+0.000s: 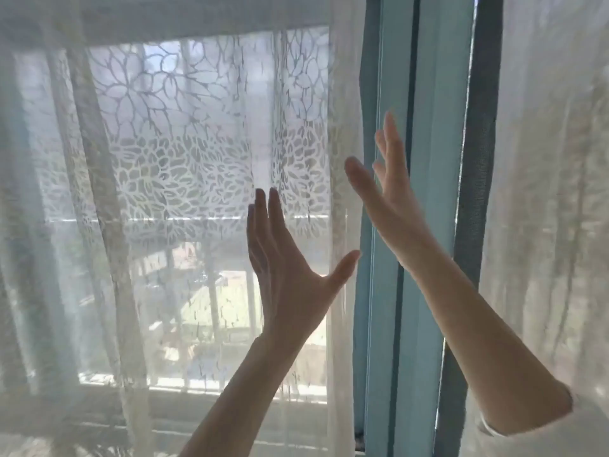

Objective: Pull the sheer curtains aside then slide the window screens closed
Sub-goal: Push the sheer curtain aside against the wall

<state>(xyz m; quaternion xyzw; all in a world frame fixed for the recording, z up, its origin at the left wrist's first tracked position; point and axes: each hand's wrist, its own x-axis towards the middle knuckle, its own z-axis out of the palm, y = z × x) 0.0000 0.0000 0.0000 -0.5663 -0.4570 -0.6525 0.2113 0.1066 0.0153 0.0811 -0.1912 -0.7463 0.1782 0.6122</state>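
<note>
A white sheer curtain (164, 166) with a cut-out flower pattern hangs over the left window pane. A second sheer curtain (553, 192) hangs at the right. Between them stands the blue-green window frame (435, 127), uncovered, with a dark mesh strip of the screen (478, 179) along its right side. My left hand (290, 275) is raised flat in front of the left curtain near its right edge, fingers apart, holding nothing. My right hand (389, 192) is raised higher in front of the frame, fingers spread, also holding nothing.
Through the left curtain show a balcony railing (211, 278) and bright outdoor ground. The window sill (164, 413) runs along the bottom. A white sleeve (514, 433) covers my right upper arm.
</note>
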